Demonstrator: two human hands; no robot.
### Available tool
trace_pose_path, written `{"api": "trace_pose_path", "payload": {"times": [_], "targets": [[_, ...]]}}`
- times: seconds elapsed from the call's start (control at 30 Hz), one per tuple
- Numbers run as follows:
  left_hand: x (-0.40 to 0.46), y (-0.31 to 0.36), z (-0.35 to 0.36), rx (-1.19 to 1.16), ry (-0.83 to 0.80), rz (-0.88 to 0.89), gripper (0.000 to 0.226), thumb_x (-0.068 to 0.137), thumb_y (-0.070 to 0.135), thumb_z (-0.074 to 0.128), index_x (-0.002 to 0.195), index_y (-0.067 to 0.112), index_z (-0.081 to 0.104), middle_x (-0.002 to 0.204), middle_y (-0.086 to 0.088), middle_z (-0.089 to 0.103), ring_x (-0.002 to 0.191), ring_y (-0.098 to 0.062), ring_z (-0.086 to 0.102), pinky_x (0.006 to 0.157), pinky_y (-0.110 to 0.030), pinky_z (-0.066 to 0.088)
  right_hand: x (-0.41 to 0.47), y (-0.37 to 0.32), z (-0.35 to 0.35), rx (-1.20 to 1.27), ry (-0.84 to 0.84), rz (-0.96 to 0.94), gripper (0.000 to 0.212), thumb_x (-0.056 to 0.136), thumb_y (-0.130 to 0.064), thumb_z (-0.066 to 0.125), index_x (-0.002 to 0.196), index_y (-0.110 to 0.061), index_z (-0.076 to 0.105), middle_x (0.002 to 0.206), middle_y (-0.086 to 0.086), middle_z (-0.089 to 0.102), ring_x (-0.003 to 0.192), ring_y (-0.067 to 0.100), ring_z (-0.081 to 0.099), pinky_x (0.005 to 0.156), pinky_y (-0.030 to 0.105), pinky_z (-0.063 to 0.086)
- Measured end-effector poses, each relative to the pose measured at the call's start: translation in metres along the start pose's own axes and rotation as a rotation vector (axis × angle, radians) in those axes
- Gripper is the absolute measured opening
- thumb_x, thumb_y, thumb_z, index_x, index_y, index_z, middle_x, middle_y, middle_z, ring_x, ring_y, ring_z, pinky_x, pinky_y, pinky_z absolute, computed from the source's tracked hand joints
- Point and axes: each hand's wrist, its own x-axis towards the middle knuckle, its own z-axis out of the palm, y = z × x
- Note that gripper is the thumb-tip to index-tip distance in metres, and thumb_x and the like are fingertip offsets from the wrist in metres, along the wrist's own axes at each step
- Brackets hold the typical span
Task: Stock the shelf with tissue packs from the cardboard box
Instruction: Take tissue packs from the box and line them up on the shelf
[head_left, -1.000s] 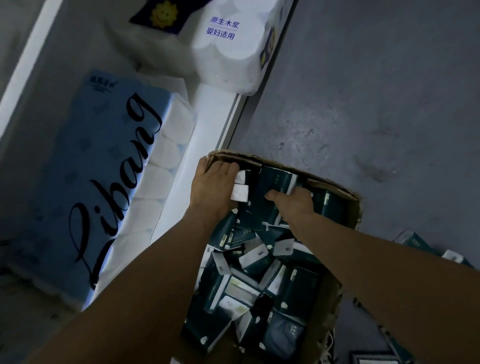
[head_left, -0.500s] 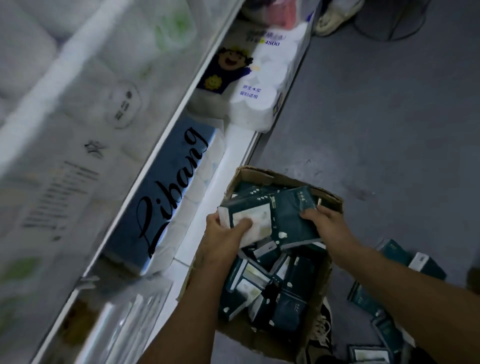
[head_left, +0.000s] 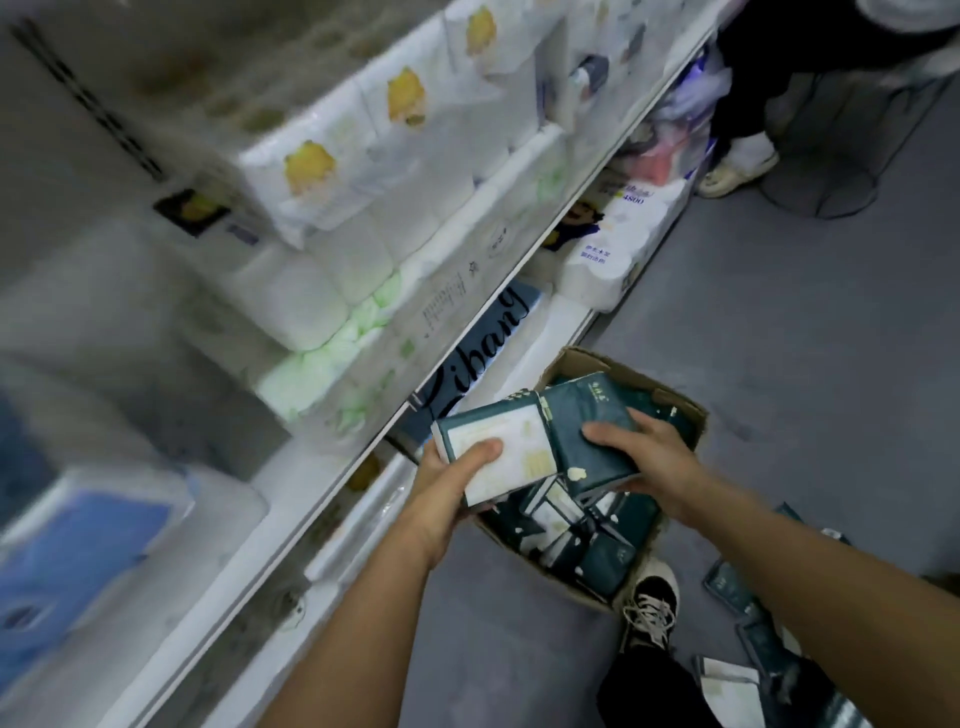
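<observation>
Two dark green tissue packs sit side by side in the air just above the cardboard box (head_left: 685, 410), their near edges touching. The left pack (head_left: 496, 449) shows a pale face with a green border; the left hand (head_left: 449, 486) grips its near left corner, thumb lying flat across the pale face and the remaining fingers curled under it out of sight. The right pack (head_left: 587, 431) shows its dark green face; the right hand (head_left: 652, 460) holds it from the right side, fingers spread loosely over the top and the thumb tucked beneath its near edge.

The box stands open on the grey floor (head_left: 779, 338), just right of the shelf's bottom ledge, and is filled with more green packs (head_left: 582, 530) lying jumbled at all angles. A black and white shoe (head_left: 649, 603) stands on the floor against the near right corner of the box. More green packs (head_left: 748, 639) lie scattered on the floor to the near right.

To the left runs the white shelf (head_left: 467, 322), its edge slanting from near left to far right. White paper roll bundles with yellow marks (head_left: 363, 156) fill the upper level, and rolls with a green tint (head_left: 332, 353) sit below them. On the bottom level lies a blue pack with black script lettering (head_left: 483, 353), and farther along a white roll bundle (head_left: 608, 260) with a cartoon figure. At the far right stands another person's white shoe (head_left: 737, 166), beside a wire stand (head_left: 831, 171)
</observation>
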Motion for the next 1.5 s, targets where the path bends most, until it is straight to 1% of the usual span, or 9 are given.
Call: {"api": "trace_pose_path", "payload": {"times": [0.13, 0.3, 0.47, 0.6, 0.73, 0.9, 1.03, 1.17, 1.5], "targets": [[-0.065, 0.014, -0.029, -0.03, 0.057, 0.045, 0.062, 0.079, 0.021, 0.082, 0.133, 0.015, 0.052, 0.116, -0.008, 0.072, 0.089, -0.016, 0.072, 0.06, -0.026, 0.057, -0.056, -0.026, 0.021, -0.074, -0.105, -0.038, 0.06, 0.06, -0.028, 0.086, 0.116, -0.016, 0.065, 0.103, 0.008, 0.075, 0.093, 0.03, 0.072, 0.086, 0.047, 0.057], [-0.135, 0.051, -0.062, -0.046, 0.118, 0.121, 0.051, 0.084, 0.028, 0.078, 0.124, 0.017, 0.05, 0.117, -0.005, 0.069, 0.1, -0.018, 0.069, 0.066, -0.031, 0.058, -0.115, -0.075, 0.049, -0.169, -0.204, -0.102, 0.07, 0.056, -0.026, 0.085, 0.119, -0.007, 0.06, 0.101, 0.013, 0.074, 0.083, 0.027, 0.073, 0.069, 0.034, 0.058], [-0.196, 0.08, -0.096, -0.099, 0.151, 0.211, 0.053, 0.083, 0.033, 0.079, 0.127, 0.024, 0.051, 0.118, -0.003, 0.07, 0.103, -0.021, 0.07, 0.075, -0.037, 0.061, -0.166, -0.127, 0.09, -0.25, -0.269, -0.21, 0.058, 0.065, -0.02, 0.083, 0.117, -0.008, 0.058, 0.097, 0.013, 0.074, 0.079, 0.026, 0.073, 0.061, 0.032, 0.058], [-0.244, 0.104, -0.122, -0.15, 0.157, 0.313, 0.042, 0.087, 0.028, 0.075, 0.124, 0.026, 0.055, 0.106, 0.003, 0.074, 0.081, -0.008, 0.074, 0.069, -0.033, 0.062, -0.198, -0.165, 0.124, -0.271, -0.318, -0.3, 0.048, 0.07, -0.017, 0.084, 0.113, -0.014, 0.062, 0.102, 0.011, 0.074, 0.092, 0.03, 0.071, 0.087, 0.042, 0.056], [-0.287, 0.126, -0.152, -0.168, 0.208, 0.37, 0.053, 0.085, 0.033, 0.076, 0.131, 0.024, 0.053, 0.126, 0.0, 0.066, 0.112, -0.017, 0.064, 0.073, -0.037, 0.061, -0.234, -0.2, 0.165, -0.345, -0.408, -0.421, 0.039, 0.073, -0.017, 0.08, 0.111, -0.012, 0.068, 0.104, 0.008, 0.074, 0.089, 0.025, 0.073, 0.079, 0.036, 0.06], [-0.335, 0.157, -0.19, -0.154, 0.274, 0.462, 0.05, 0.085, 0.037, 0.075, 0.13, 0.026, 0.055, 0.121, 0.001, 0.07, 0.108, -0.022, 0.068, 0.062, -0.026, 0.058, -0.27, -0.238, 0.216, -0.401, -0.471, -0.537, 0.031, 0.079, -0.013, 0.076, 0.109, -0.016, 0.071, 0.1, 0.004, 0.076, 0.086, 0.022, 0.073, 0.073, 0.031, 0.061], [-0.352, 0.179, -0.213, -0.168, 0.34, 0.48, 0.052, 0.082, 0.042, 0.078, 0.128, 0.028, 0.057, 0.113, 0.003, 0.075, 0.099, -0.019, 0.073, 0.083, -0.045, 0.059, -0.279, -0.266, 0.249, -0.457, -0.527, -0.596, 0.029, 0.081, -0.015, 0.076, 0.109, -0.021, 0.071, 0.099, 0.002, 0.076, 0.086, 0.021, 0.073, 0.072, 0.034, 0.06], [-0.359, 0.201, -0.23, -0.248, 0.391, 0.524, 0.053, 0.084, 0.038, 0.076, 0.13, 0.022, 0.055, 0.112, -0.002, 0.075, 0.1, -0.022, 0.072, 0.07, -0.037, 0.061, -0.274, -0.295, 0.284, -0.528, -0.588, -0.634, 0.032, 0.08, -0.02, 0.077, 0.111, -0.022, 0.069, 0.101, 0.003, 0.075, 0.091, 0.025, 0.073, 0.082, 0.046, 0.059], [-0.382, 0.222, -0.296, -0.371, 0.727, 0.579, 0.05, 0.086, 0.042, 0.073, 0.131, 0.027, 0.055, 0.114, 0.001, 0.073, 0.101, -0.02, 0.07, 0.068, -0.035, 0.061, -0.243, -0.346, 0.409, -0.684, -0.638, -0.871, 0.048, 0.074, -0.016, 0.083, 0.108, -0.015, 0.049, 0.103, 0.011, 0.069, 0.092, 0.027, 0.069, 0.072, 0.039, 0.057]]}}
